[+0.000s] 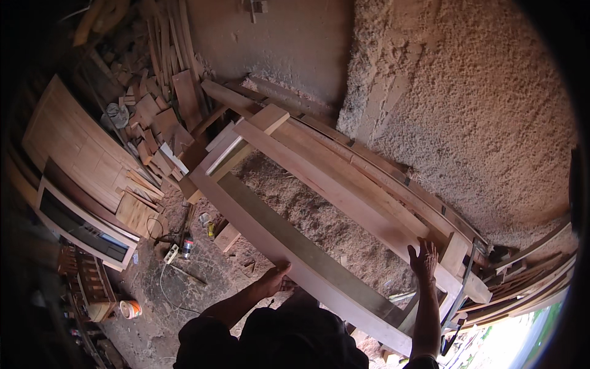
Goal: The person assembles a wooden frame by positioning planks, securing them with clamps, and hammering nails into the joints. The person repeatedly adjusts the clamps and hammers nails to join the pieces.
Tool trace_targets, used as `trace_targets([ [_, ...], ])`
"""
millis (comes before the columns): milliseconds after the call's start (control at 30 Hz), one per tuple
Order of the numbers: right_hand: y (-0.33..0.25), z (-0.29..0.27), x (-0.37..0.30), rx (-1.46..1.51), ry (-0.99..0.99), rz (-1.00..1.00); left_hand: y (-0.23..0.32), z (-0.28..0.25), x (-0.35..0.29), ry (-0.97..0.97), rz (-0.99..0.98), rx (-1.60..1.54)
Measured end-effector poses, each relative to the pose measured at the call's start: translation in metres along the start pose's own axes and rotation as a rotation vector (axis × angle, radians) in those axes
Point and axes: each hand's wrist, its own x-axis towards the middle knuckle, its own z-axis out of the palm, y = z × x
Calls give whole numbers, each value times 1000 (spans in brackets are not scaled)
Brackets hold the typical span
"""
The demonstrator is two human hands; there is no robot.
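A long rectangular wooden frame (243, 226) lies in front of me, slanting from upper left to lower right. My left hand (273, 281) grips its near rail, thumb on top and the other fingers partly hidden beneath. Toward the right end, my right hand (424, 259) rests with spread fingers against the far rail (344, 194). A wooden block (270, 119) lies across the frame's far left corner. Close to my right hand, a long metal bar clamp (465, 273) runs past the frame's right end.
Behind the frame, long beams (369, 167) lie along a rough wall (455, 111). Offcuts (153, 123) are heaped at upper left, near a large wooden panel (80, 141) and a dark-paned frame (86, 224). A power strip (171, 253) and an orange-and-white bucket (130, 309) are on the floor.
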Motion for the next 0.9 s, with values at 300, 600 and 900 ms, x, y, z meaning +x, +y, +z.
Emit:
trace_targets([
  [300,-32,24,81,129,-533,-56,-8,7,2,33,91,-142],
  [600,-108,-184,-16,10,-43,-54,-9,8,-38,-229,224,45],
  [900,-159,-336,-160,92,202,139,38,80,-105,-234,745,-87],
])
